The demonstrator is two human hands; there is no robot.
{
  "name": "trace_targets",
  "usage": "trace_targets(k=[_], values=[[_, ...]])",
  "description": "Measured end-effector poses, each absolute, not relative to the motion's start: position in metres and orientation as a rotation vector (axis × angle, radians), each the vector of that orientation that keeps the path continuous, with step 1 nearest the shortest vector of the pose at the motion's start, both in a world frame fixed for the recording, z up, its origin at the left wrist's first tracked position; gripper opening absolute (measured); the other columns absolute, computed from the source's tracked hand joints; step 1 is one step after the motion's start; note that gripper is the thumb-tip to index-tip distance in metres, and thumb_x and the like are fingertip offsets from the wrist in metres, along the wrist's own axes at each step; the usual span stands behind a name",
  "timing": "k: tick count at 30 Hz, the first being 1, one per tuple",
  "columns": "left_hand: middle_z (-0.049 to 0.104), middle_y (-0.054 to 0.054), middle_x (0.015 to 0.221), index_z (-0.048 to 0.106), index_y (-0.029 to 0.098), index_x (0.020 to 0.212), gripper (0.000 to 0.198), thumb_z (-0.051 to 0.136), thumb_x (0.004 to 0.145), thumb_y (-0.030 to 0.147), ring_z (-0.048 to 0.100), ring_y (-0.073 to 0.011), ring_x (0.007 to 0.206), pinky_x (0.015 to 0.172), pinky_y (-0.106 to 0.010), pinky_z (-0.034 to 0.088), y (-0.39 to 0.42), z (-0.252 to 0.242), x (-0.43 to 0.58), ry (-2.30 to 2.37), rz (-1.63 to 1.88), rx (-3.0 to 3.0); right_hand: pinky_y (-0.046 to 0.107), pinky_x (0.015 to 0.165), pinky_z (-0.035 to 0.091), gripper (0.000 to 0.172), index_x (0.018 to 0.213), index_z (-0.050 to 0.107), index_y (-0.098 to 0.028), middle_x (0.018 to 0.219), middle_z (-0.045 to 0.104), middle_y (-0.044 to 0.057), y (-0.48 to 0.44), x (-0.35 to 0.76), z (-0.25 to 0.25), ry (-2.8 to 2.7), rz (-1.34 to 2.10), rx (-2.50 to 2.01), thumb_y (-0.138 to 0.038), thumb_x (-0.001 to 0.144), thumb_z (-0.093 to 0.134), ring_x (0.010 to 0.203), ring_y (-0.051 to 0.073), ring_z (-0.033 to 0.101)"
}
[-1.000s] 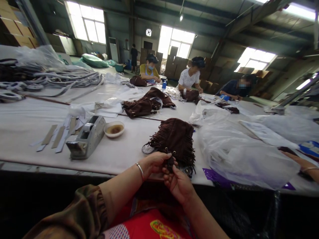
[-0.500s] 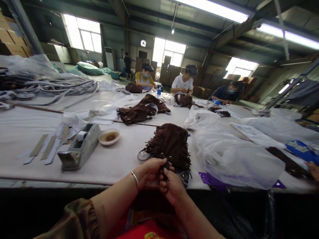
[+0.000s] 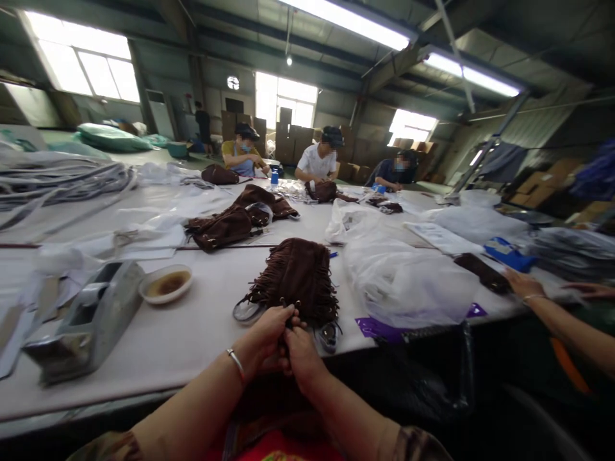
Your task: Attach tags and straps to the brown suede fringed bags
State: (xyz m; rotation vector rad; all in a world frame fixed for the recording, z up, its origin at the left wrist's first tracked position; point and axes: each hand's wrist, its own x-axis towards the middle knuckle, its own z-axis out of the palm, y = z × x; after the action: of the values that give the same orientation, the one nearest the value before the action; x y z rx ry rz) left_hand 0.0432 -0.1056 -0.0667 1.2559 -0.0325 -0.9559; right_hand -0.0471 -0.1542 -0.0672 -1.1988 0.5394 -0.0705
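A dark brown fringed bag [image 3: 302, 275] lies on the white-covered table [image 3: 202, 346] in front of me, its eyelets facing my hands. Both hands meet at its near edge, fingers closed around the bag's dark drawcord. My left hand [image 3: 271, 330], with a silver bangle at the wrist, pinches the cord from the left. My right hand [image 3: 302, 352] presses against it from the right, its fingers curled. Much of the cord is hidden between the fingers. Clear-wrapped loops stick out at both sides of the bag.
At left stand a grey tape dispenser [image 3: 89, 320] and a shallow dish [image 3: 166, 283]. More brown bags [image 3: 225, 224] lie behind. A clear plastic bag [image 3: 398, 275] is at right, beyond it a co-worker's hand [image 3: 523, 285] by a brown piece. Several people work across the table.
The view has turned right, so the table's things appear further left and the co-worker's arms show more. My hands have drawn closer together at the cord.
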Motion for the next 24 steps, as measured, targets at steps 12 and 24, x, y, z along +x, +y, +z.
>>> trace_targets(k=[12,24], values=[[0.069,-0.009,0.079,0.063,0.011,0.092,0.023,0.072,0.079,0.028,0.066,-0.0193,0.06,0.052,-0.029,0.056,-0.094,-0.055,0.038,-0.065,-1.017,1.216,0.023,0.036,0.034,0.02,0.09,0.067,-0.031,0.058,0.058,0.001,-0.164,-0.078,-0.072,0.381,-0.195,-1.257,-0.048,0.081,0.065,0.038,0.012,0.046],[0.063,-0.003,0.073,0.069,0.012,0.091,0.048,0.088,0.054,0.036,0.055,-0.0122,0.054,0.044,-0.021,0.046,-0.099,-0.05,0.044,0.058,-1.051,1.308,0.025,0.071,0.045,0.023,0.052,0.061,-0.019,0.059,0.059,0.001,-0.405,-0.224,-0.077,1.058,-0.532,-1.656,-0.008,0.07,0.072,0.071,0.015,0.058]])
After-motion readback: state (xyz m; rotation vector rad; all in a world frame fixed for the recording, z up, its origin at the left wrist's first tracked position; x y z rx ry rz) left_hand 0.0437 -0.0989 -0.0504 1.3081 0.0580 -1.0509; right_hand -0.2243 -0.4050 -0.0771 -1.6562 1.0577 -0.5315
